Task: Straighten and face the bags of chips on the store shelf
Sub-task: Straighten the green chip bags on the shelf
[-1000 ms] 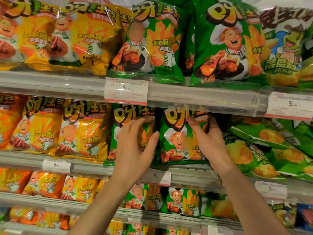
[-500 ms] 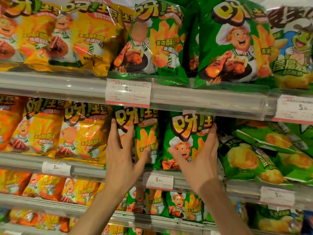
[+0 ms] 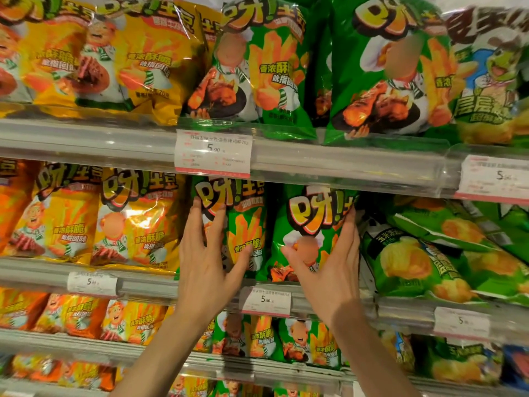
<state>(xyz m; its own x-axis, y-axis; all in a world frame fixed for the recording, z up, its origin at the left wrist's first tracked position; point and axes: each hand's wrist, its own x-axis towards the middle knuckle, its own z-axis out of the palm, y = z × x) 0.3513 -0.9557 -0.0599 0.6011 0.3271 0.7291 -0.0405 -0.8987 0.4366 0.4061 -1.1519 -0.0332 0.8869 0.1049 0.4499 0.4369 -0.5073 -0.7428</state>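
Note:
Two green chip bags stand side by side on the second shelf. My left hand lies flat on the left green bag, fingers spread up its left side, thumb across its front. My right hand cups the right green bag, fingers along its right edge and thumb on the front. Both bags stand upright with their fronts facing out. To their right, green potato-chip bags lie tilted and slumped.
Yellow bags fill the second shelf to the left. The top shelf holds yellow bags and large green bags. Price tags hang on the clear shelf rails. Lower shelves carry more orange and green bags.
Both hands slid from the bags' middles to their outer sides. The right green bag has come forward and more upright. The view has shifted slightly up and closer.

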